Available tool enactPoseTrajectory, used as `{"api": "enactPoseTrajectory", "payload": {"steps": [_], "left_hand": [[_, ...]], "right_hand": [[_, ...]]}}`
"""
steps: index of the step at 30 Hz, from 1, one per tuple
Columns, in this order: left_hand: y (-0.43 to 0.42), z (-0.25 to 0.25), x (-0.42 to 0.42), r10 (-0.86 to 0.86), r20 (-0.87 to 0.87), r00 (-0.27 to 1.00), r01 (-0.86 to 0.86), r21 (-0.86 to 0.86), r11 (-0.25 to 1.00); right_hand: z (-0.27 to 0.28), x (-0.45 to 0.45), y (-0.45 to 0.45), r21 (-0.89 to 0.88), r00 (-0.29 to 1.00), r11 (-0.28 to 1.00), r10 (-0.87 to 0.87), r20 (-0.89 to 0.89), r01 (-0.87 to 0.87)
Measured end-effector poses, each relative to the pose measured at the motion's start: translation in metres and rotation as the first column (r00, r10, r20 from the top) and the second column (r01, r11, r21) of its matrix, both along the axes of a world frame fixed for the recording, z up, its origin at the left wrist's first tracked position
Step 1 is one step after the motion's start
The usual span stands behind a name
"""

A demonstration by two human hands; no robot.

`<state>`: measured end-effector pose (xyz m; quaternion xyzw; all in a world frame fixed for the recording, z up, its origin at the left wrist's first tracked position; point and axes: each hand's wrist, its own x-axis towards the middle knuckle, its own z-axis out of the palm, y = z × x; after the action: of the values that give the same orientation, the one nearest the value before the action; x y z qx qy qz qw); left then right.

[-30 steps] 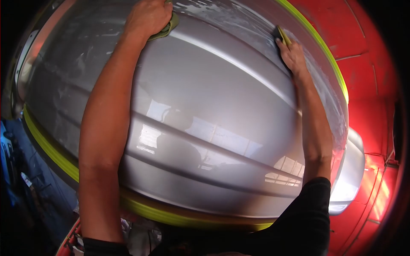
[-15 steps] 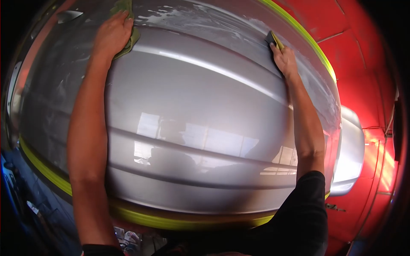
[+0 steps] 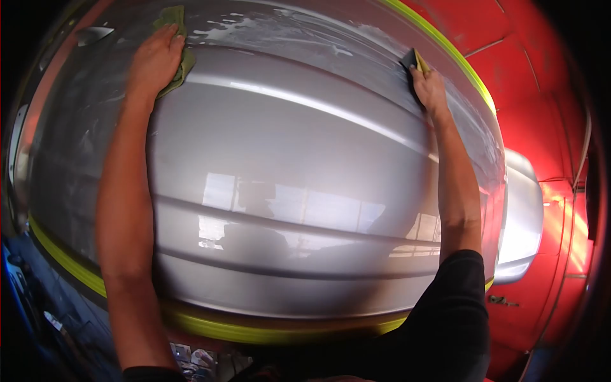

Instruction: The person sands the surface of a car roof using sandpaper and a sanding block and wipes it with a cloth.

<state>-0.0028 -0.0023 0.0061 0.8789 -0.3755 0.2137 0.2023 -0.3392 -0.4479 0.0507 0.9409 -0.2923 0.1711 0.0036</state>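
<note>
My left hand [image 3: 154,62] presses a green cloth [image 3: 173,18] onto the far left of a silver car roof [image 3: 273,153]. The cloth sticks out past the fingertips and beside the palm. Toward the far right, my right hand [image 3: 431,91] pinches a folded piece of sandpaper [image 3: 410,62], dark grey with a yellow inner side, against the same roof. Whitish wet streaks [image 3: 245,30] smear the roof between and beyond both hands. Long raised ridges run across the panel, and its nearer part is shiny, with window reflections.
Yellow-green masking tape [image 3: 254,328] borders the roof along the near edge and the far right. A small fin-shaped antenna [image 3: 95,35] rises at the far left. To the right lies a silver rounded panel [image 3: 520,219] beside a red surface [image 3: 541,114].
My left hand and the green cloth have shifted slightly left and toward me. My right hand, with the sandpaper, has moved slightly right and toward me.
</note>
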Motion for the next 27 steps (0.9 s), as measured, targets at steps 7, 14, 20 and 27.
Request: {"api": "enactPoseTrajectory", "payload": {"steps": [7, 14, 20, 27], "left_hand": [[-0.009, 0.006, -0.008, -0.010, -0.066, 0.998, 0.005, -0.076, 0.997], [-0.003, 0.000, 0.002, -0.018, -0.048, 0.999, 0.014, -0.075, 0.997], [-0.009, -0.001, 0.006, 0.023, 0.014, 1.000, -0.024, 0.058, 0.998], [-0.003, -0.002, 0.001, 0.012, -0.060, 0.998, -0.015, -0.056, 0.998]], "right_hand": [[-0.017, 0.119, 0.083, -0.231, 0.919, 0.894, 0.393, -0.001, -0.383], [-0.028, 0.021, 0.000, -0.184, 0.992, 0.975, 0.115, -0.049, -0.122], [-0.030, -0.001, -0.030, -0.258, 0.992, 0.965, 0.017, -0.123, -0.049], [-0.046, 0.221, 0.119, -0.222, 0.847, 0.821, 0.531, -0.041, -0.526]]}}
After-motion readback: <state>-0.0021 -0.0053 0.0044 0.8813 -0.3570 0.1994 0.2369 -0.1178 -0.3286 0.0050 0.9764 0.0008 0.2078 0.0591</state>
